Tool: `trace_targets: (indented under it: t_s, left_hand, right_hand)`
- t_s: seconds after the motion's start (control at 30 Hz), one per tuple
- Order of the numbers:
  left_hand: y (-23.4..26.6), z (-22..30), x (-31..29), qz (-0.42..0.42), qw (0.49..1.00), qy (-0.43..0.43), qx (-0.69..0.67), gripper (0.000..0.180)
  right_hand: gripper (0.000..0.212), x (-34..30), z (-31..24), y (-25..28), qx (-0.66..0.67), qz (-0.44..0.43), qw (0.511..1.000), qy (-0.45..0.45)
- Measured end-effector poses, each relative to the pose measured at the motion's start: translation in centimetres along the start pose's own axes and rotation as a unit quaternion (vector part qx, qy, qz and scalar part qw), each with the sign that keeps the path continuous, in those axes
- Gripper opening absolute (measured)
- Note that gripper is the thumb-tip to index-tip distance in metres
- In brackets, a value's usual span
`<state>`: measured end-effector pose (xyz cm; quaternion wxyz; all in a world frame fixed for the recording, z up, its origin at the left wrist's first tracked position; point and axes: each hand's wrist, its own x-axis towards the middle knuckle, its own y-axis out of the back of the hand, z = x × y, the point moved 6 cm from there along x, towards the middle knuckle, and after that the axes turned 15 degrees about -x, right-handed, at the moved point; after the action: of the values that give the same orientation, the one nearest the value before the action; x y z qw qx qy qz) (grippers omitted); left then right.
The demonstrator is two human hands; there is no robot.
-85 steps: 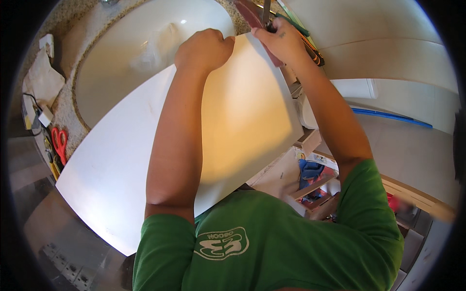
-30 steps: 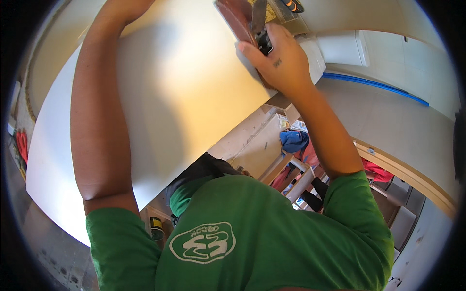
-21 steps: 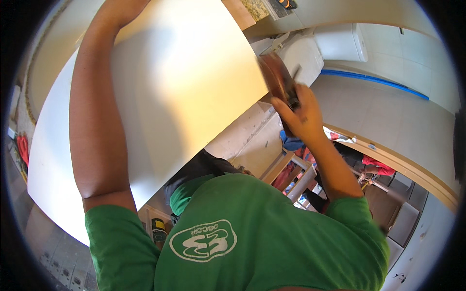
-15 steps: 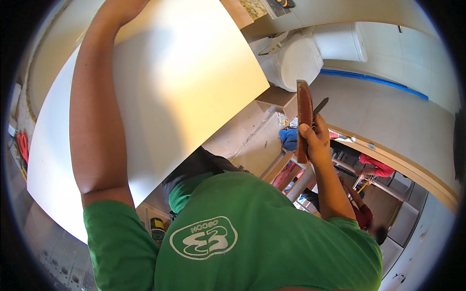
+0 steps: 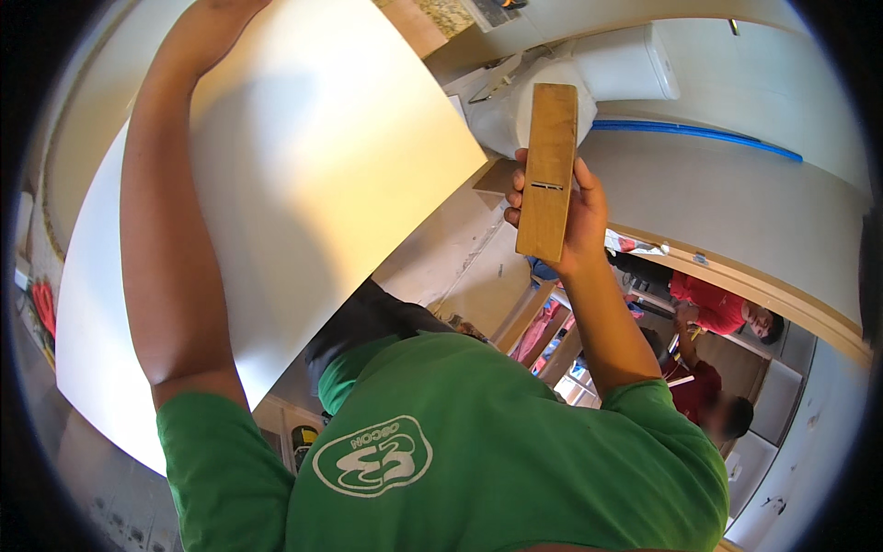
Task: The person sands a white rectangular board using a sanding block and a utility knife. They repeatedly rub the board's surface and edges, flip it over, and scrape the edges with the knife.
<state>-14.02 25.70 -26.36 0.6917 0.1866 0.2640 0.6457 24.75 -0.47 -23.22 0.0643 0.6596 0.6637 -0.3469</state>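
Wooden and pale, the hand plane (image 5: 548, 170) sits in my right hand (image 5: 575, 207), fingers wrapped round its back so that only the fingertips (image 5: 512, 196) show at its left edge. It stands nearly upright with its flat sole and the thin blade slot turned toward the camera, up in the air just off the right corner of the white board (image 5: 303, 184).

Half a second ago the same plane was lower and showed its darker side with a metal blade sticking out; since then I have lifted it and turned the sole to face me. A second ago it lay against the board's upper edge, so it has come clear of the board altogether.

My left arm runs up along the board's left part, as before, but the left hand (image 5: 221, 7) is cut off by the top of the frame and I cannot tell how its fingers stand.

Behind the plane a white toilet (image 5: 612, 69) is partly covered by it. Lower right, two people in red shirts (image 5: 713, 308) are small and blurred.
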Motion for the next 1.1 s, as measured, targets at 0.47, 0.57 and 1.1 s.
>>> trace_targets:
  t_s: [0.47, 0.57, 1.1]
  left_hand:
    - [-0.1, 0.1, -0.8, -0.043, 0.995, 0.045, -0.075, 0.063]
    - [0.3, 0.9, -1.1, -0.022, 0.998, 0.044, -0.034, 0.064]
    - [0.5, 0.5, -1.2, -0.035, 0.997, 0.054, -0.039, 0.066]
  right_hand:
    - [0.060, 3.6, -6.5, -3.4, -0.483, 0.128, 0.856, 0.135]
    - [0.055, 9.1, -8.8, -6.6, -0.589, 0.146, 0.774, 0.180]
    - [0.054, 24.6, -12.0, -25.3, -0.777, 0.113, 0.527, 0.325]
